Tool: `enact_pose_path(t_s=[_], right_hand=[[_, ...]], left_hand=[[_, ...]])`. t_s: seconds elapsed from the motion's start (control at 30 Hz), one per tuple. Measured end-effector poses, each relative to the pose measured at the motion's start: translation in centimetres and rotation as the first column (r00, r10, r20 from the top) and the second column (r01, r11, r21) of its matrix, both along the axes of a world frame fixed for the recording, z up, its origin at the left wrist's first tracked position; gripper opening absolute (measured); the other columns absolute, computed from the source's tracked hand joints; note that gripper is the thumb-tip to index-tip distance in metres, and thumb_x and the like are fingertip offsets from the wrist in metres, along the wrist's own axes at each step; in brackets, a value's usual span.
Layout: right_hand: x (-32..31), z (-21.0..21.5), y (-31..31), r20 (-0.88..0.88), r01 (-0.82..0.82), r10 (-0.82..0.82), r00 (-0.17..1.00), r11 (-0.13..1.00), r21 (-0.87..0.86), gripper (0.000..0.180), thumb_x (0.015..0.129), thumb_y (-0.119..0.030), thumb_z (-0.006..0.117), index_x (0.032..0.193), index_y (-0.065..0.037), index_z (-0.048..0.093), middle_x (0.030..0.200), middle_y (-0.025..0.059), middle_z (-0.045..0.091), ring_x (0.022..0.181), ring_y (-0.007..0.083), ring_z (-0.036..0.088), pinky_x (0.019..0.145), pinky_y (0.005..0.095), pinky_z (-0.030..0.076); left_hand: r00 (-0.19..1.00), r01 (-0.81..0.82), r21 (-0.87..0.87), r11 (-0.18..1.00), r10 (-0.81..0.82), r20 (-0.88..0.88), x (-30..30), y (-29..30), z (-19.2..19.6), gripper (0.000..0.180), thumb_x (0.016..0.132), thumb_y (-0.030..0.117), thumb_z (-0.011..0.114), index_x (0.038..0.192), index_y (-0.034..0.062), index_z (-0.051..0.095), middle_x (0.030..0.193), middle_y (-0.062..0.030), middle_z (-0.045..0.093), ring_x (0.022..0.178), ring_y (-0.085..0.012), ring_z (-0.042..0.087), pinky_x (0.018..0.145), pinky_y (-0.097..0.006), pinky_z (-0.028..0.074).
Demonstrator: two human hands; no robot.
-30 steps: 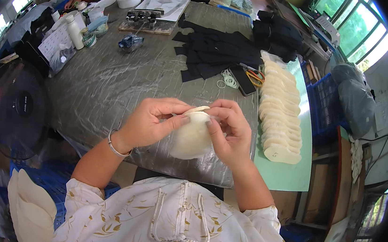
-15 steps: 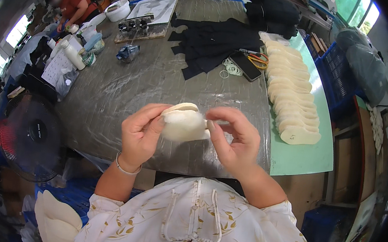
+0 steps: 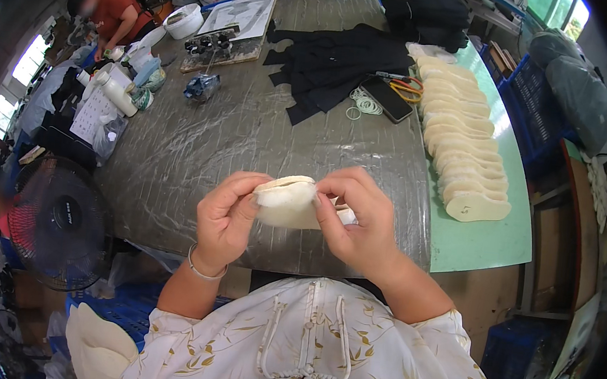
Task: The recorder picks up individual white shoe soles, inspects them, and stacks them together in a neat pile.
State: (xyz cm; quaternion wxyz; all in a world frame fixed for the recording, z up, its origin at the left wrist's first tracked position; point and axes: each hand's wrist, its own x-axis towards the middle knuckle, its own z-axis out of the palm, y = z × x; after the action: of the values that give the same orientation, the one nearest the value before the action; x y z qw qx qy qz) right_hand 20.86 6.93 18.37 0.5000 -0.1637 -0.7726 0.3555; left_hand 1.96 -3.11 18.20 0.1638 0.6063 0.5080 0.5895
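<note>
Above the table [image 3: 249, 139], both hands' fingers [image 3: 333, 189] pinch a partly hidden cream insole [image 3: 286, 201].

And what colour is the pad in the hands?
Cream-white; the pad shows best in the head view, held by both hands.

Cream foam-like pad [image 3: 289, 201] with a matt, soft surface, table [image 3: 249, 147] under a glossy, wrinkled clear plastic sheet, matt black cloth [image 3: 331, 67], row of matt cream insoles [image 3: 462, 154] on a smooth green mat [image 3: 494, 239], thin metal bracelet [image 3: 202, 273]
</note>
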Motion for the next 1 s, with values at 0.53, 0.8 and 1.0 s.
enact_pose_path(t_s=[0.53, 0.8, 1.0], right_hand=[[-1.2, -0.2, 0.3, -0.028, 0.066, -0.065, 0.997, 0.997, 0.030, 0.007, 0.082, -0.005, 0.074, 0.085, -0.003, 0.068, 0.087, 0.0084, 0.069, 0.067, 0.0184, 0.067, 0.056, 0.0278, 0.053], [1.1, -1.1, 1.2, -0.086, -0.131, 0.113, 0.990, 0.959, -0.251, 0.014, 0.086, -0.001, 0.069, 0.100, -0.003, 0.072, 0.101, 0.0098, 0.070, 0.083, 0.0119, 0.065, 0.067, 0.0241, 0.050], [0.9, -2.9, -0.2, -0.019, 0.007, -0.007, 1.000, 1.000, 0.021, 0.017, 0.075, -0.009, 0.079, 0.090, -0.005, 0.072, 0.100, 0.0062, 0.067, 0.084, 0.0225, 0.063, 0.069, 0.0326, 0.052]], left_hand=[[0.874, 0.215, -0.176, 0.961, -0.109, 0.473, 0.7, 1.0, -0.8, 0.046, 0.088, 0.016, 0.077, 0.126, -0.0012, 0.057, 0.114, -0.0064, 0.066, 0.105, -0.0148, 0.063, 0.093, -0.030, 0.050], [0.789, 0.195, -0.011, 0.981, -0.151, 0.596, -1.5, 1.4, -3.4, 0.035, 0.095, 0.035, 0.068, 0.103, 0.0017, 0.061, 0.101, -0.0078, 0.059, 0.092, -0.0220, 0.061, 0.078, -0.036, 0.052], [0.808, 0.243, 0.020, 0.970, -0.214, 0.549, -1.3, 1.9, -3.1, 0.035, 0.097, 0.036, 0.065, 0.108, 0.0033, 0.058, 0.105, -0.0085, 0.055, 0.096, -0.0243, 0.059, 0.082, -0.039, 0.050]])
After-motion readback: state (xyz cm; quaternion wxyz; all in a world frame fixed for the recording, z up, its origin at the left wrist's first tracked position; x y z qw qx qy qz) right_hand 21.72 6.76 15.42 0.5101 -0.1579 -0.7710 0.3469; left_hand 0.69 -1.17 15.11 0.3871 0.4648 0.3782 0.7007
